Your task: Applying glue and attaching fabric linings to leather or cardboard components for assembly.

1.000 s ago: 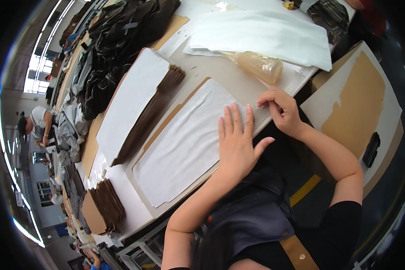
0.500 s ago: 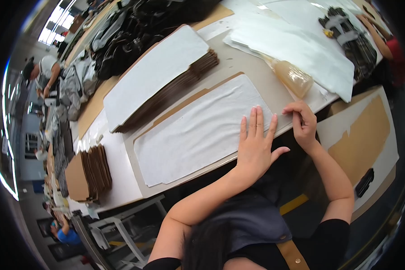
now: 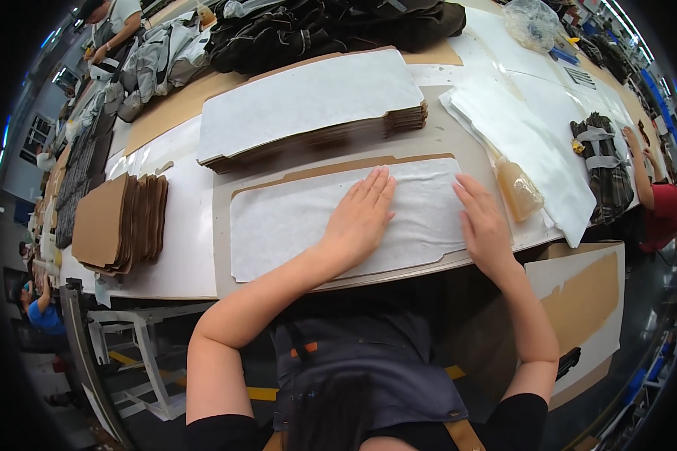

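A white sheet [image 3: 293, 218] lies over a brown board of the same long shape, whose brown edge [image 3: 293, 179] shows along the far side. Wrinkles run across the sheet's right part. My left hand [image 3: 357, 222] rests flat on the middle of the sheet, fingers together and stretched out, nothing held. At the sheet's right end is my right hand [image 3: 485, 225], its fingers extended along that edge and holding nothing. Whether its fingertips press on the sheet or just beside it is hard to tell.
Behind lies a stack of white-topped brown boards [image 3: 308, 98]. Plain brown boards [image 3: 116, 222] stand bunched at the left. A glue bottle [image 3: 519, 192] lies on white sheets [image 3: 534, 150] at the right. Dark bags [image 3: 331, 26] fill the back. Co-workers stand at both sides.
My left hand has slid left to the middle of the sheet. My right hand has uncurled and straightened its fingers at the sheet's right end. The view has turned.
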{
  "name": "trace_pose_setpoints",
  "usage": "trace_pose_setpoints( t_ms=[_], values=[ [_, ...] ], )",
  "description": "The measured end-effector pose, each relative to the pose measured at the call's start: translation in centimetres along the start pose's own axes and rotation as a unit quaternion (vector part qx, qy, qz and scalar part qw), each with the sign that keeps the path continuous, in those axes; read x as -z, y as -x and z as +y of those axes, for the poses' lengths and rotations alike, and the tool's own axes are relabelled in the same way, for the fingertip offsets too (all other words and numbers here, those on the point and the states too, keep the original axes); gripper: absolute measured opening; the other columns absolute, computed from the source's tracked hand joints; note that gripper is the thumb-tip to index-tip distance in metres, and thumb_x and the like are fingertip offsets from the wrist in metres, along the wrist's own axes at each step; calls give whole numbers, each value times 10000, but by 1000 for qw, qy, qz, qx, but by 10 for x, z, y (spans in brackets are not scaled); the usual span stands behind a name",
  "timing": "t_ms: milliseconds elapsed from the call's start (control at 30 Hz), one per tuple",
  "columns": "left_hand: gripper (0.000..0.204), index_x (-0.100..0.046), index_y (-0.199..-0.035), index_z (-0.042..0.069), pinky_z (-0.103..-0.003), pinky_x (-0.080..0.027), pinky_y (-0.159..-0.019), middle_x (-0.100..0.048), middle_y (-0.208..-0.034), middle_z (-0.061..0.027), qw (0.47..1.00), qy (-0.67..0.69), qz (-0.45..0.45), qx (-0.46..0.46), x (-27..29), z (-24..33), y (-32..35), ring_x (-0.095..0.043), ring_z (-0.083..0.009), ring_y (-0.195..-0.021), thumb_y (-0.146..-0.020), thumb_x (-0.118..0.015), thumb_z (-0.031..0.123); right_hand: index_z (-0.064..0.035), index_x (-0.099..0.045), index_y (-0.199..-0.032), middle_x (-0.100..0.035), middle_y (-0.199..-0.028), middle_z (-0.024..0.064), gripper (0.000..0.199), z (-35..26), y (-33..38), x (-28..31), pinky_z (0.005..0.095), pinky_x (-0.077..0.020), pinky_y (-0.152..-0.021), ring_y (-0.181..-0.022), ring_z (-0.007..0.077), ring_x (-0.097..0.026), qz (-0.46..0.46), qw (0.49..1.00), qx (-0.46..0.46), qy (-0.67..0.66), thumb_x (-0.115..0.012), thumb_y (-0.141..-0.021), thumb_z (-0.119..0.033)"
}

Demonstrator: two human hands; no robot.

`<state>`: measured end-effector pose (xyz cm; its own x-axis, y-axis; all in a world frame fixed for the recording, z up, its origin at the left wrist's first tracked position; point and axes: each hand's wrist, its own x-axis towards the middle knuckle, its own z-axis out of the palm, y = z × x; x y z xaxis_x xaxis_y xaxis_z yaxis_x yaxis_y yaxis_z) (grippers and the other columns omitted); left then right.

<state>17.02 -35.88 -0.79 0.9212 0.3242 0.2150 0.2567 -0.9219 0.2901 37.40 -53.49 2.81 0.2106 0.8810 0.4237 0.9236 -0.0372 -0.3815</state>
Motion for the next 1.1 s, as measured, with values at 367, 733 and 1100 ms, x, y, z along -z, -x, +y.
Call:
trace_pose_setpoints(
  t_ms=[367, 733, 1100],
  values=[
    [734, -349, -1537, -14, -458, -183, -1246, -299, -1637, -167, 999, -42, -7, -6, -11, -22, 4, -230, -282, -1538, -1000, -526, 454, 10, -217, -1586, -214, -1662, 174, 932, 1, -46, -48, 443, -149, -1265, -1557, 288, -159, -236, 963, 72, 109, -514, -965, -618],
    [911, -242, -1570, -35, -439, -140, -1263, -200, -1667, -181, 998, -20, -57, 29, 13, -47, 31, -157, -280, -1559, -973, -509, 599, 123, -143, -1554, -121, -1649, 293, 1126, 13, -27, -39, 483, -75, -1261, -1562, 371, -65, -224, 952, -76, 195, -509, -912, -726],
    [930, -216, -1585, -14, -457, -148, -1252, -192, -1664, -202, 987, -68, -51, 136, 49, -86, 107, -165, -315, -1553, -963, -531, 601, 118, -181, -1550, -138, -1646, 294, 1069, -56, -48, -79, 490, -119, -1254, -1553, 400, -103, -233, 965, 51, 110, -547, -924, -668]
  ],
)
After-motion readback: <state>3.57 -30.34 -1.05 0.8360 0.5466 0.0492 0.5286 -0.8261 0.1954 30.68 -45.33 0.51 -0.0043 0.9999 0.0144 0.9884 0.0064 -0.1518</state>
